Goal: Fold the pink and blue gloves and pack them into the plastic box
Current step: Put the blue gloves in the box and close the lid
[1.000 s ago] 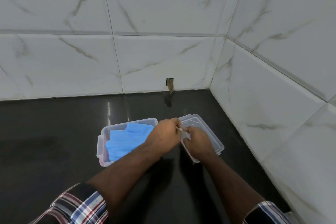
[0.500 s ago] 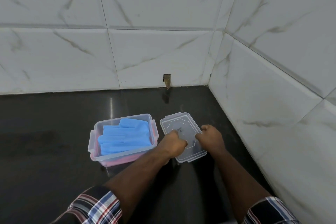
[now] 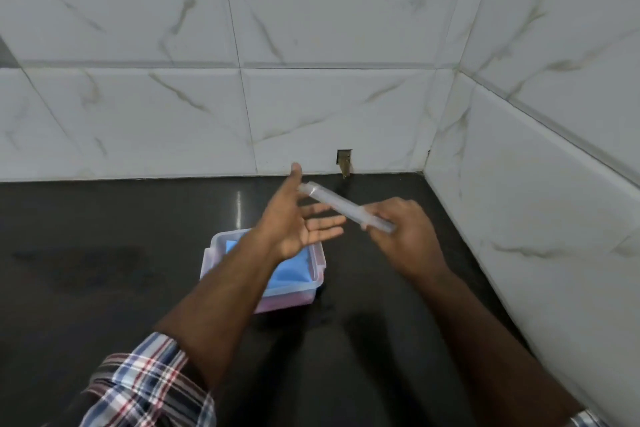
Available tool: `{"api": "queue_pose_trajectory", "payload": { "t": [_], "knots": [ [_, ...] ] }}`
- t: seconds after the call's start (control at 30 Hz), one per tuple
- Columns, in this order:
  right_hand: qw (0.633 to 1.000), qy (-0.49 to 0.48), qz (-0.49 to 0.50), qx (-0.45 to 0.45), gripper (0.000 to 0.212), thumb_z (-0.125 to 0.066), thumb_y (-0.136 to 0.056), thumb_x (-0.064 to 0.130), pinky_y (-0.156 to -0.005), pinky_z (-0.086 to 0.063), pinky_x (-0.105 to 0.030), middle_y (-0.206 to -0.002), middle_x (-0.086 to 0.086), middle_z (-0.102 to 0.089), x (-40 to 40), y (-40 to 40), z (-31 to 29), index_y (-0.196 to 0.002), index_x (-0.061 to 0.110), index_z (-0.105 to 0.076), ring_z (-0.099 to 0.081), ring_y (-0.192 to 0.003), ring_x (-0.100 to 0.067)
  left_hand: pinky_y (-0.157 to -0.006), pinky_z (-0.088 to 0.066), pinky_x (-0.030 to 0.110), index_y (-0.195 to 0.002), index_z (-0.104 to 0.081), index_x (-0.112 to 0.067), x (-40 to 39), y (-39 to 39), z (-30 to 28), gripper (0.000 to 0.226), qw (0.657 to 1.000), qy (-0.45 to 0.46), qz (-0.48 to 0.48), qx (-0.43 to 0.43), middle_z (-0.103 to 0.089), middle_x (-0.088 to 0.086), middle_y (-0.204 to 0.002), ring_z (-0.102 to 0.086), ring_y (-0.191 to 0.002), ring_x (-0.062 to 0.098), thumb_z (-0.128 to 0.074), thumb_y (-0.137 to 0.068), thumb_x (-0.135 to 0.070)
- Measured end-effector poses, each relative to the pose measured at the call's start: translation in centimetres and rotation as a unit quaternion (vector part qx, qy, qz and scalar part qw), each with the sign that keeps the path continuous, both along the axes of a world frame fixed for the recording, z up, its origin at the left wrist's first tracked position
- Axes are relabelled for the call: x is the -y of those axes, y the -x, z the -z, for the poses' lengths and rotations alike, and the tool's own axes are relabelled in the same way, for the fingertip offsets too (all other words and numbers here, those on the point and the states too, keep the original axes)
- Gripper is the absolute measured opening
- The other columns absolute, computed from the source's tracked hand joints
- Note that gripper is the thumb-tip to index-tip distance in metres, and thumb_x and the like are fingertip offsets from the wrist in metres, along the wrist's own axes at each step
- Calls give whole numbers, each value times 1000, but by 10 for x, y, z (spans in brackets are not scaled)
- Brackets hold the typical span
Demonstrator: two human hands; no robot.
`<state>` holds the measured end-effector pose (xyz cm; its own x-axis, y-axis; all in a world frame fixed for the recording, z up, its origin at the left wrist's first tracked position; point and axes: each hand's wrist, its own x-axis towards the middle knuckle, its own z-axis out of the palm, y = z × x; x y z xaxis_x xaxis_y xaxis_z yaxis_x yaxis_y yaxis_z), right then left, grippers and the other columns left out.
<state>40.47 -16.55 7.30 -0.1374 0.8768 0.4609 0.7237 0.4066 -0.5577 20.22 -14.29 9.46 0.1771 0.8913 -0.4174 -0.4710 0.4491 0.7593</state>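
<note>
While right hand (image 3: 403, 232) grips lid (image 3: 346, 206), left hand (image 3: 294, 218) splayed empty, black counter (image 3: 104, 270), marble-tiled walls (image 3: 311, 80)

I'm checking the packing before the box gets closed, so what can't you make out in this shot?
- Head view: the left forearm covers much of the plastic box, hiding how the blue gloves lie.
- Pink gloves: only a tint through the wall.
- Lid: edge-on and blurred in the right hand; clips unreadable.

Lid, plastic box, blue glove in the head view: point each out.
lid (image 3: 341, 205): head view, on the clear edge between the two hands.
plastic box (image 3: 320, 258): head view, on its right rim and latch.
blue glove (image 3: 291, 272): head view, on the folded top surface right of the forearm.
</note>
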Motion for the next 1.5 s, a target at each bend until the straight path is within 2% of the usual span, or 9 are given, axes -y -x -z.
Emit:
{"api": "queue_pose_trajectory", "payload": {
  "t": [0.13,0.27,0.47,0.6,0.9,1.13,1.27,1.37,1.5],
  "knots": [
    [997,12,-58,44,46,-73,-73,54,-102,-40,-40,-119,9,-67,-2,22,5,-113,33,-72,-50,-116,-15,-62,-63,38,-127,-57,0,5,42,-5,32,998,-30,-61,-15,-70,20,-119,-76,-88,34,-54,-97,-11],
    [973,159,24,-167,53,-72,-85,42,-102,-40,-27,-129,14,-55,-8,35,0,-134,24,-59,-49,-120,-6,-62,-63,40,-131,-56,-6,19,80,1,37,992,-69,-87,-61,-73,14,-119,-74,-98,37,-45,-97,2],
    [913,270,35,-302,14,-68,-88,6,-57,-51,-18,-77,8,-74,-8,67,9,-97,16,-72,-65,-57,1,-70,-63,45,-125,-61,-16,40,121,31,31,976,-65,-116,-172,-73,13,-116,-74,-94,31,-57,-97,-5],
    [916,268,32,-295,21,-69,-86,5,-57,-53,-20,-76,8,-76,-2,82,22,-83,26,-71,-70,-64,-2,-77,-61,39,-115,-68,-17,47,142,52,20,874,-100,-107,-463,-75,5,-102,-73,-89,20,-60,-97,-23],
    [936,281,85,-193,15,-69,-82,15,-74,-62,-35,-77,13,-75,9,89,44,-82,29,-74,-72,-73,-3,-81,-60,44,-94,-75,-9,49,157,78,30,840,-91,-57,-533,-77,8,-87,-74,-82,24,-53,-99,-29],
    [946,265,91,-163,12,-68,-86,19,-67,-58,-23,-78,18,-71,17,91,45,-95,22,-75,-69,-73,-1,-76,-59,44,-85,-70,-11,52,158,82,28,808,-95,-47,-579,-74,8,-81,-71,-77,25,-54,-96,-31],
    [965,221,75,-118,16,-63,-86,21,-63,-54,-33,-65,9,-68,14,92,38,-73,15,-69,-63,-61,-7,-97,-48,41,-127,-61,-13,55,154,77,45,770,-89,-51,-630,-59,13,-124,-60,-115,30,-56,-93,-43],
    [979,173,54,-89,24,-63,-90,23,-87,-53,-38,-105,-3,-70,-1,97,32,-107,7,-70,-64,-93,-14,-108,-40,44,-147,-46,-17,50,148,73,57,724,-138,-60,-673,-46,13,-144,-47,-132,31,-55,-96,-42],
    [980,181,-56,67,51,-50,-100,33,-114,-22,-24,-153,0,-42,-23,104,41,-147,14,-43,-36,-142,-14,-118,-30,46,-153,-37,-17,37,140,75,62,693,-188,10,-696,-35,3,-160,-31,-146,25,-47,-99,-45]
  ]
}}
